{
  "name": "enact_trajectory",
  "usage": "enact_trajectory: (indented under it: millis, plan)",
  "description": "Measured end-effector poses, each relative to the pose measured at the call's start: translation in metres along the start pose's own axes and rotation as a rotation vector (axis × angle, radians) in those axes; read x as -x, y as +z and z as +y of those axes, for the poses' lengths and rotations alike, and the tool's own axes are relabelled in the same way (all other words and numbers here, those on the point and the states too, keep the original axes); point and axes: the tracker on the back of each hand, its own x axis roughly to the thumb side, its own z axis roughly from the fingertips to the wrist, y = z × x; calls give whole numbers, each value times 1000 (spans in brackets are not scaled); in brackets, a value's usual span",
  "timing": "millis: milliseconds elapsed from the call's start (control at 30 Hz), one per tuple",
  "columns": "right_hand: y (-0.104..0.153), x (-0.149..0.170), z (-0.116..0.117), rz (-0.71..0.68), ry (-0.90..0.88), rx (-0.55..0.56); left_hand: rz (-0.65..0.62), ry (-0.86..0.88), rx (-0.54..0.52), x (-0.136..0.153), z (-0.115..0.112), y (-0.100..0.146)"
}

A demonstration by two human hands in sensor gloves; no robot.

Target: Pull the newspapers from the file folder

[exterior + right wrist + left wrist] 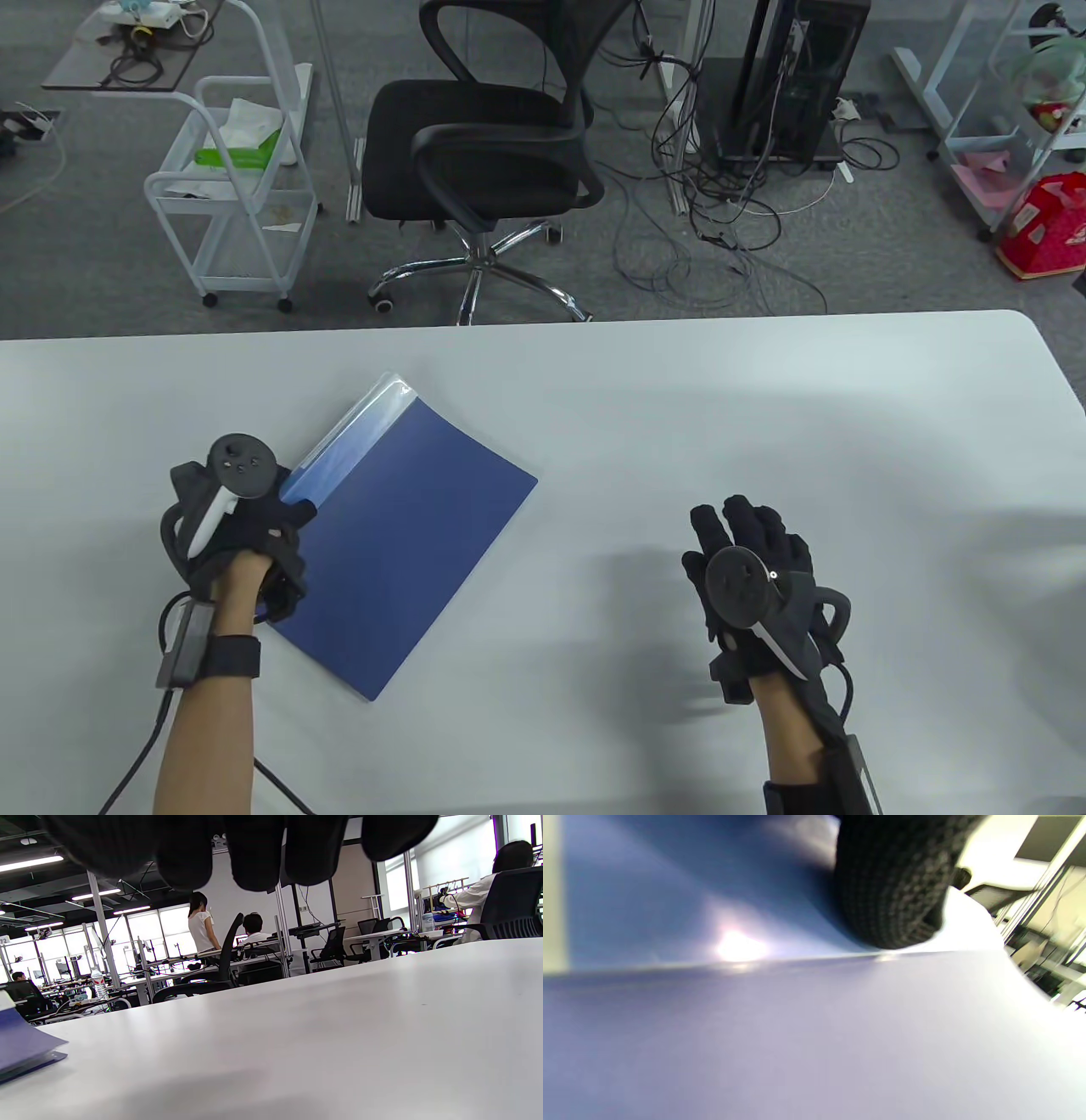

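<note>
A dark blue file folder [407, 543] lies slanted on the white table [679, 407], left of centre. A pale, glossy strip [352, 429] shows along its far left edge; I cannot tell if it is newspaper. My left hand [293, 552] holds the folder's near left edge. In the left wrist view a gloved fingertip [891, 878] touches the blue folder [797, 1035]. My right hand [747, 526] hovers over bare table to the right of the folder, fingers stretched out and empty. The right wrist view shows its fingertips [254, 853] and the folder's corner [21, 1048] at the far left.
Beyond the table's far edge stand a black office chair [484, 144], a white wire cart [229, 187] and tangled cables [721, 195] on the floor. The table's right end is rounded [1031, 340].
</note>
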Motion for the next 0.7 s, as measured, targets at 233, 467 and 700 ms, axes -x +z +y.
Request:
enact_trajectory:
  millis: [233,467,700]
  plan:
    - [0,2,-3,7,-22,12,-74,377,90,-4,42,36]
    - [-1,7,-4,23,-40,15,-88,759,106,-12,43,79]
    - [-2,9,-3,33,-60,15,-59,912,181,-34,-6,120]
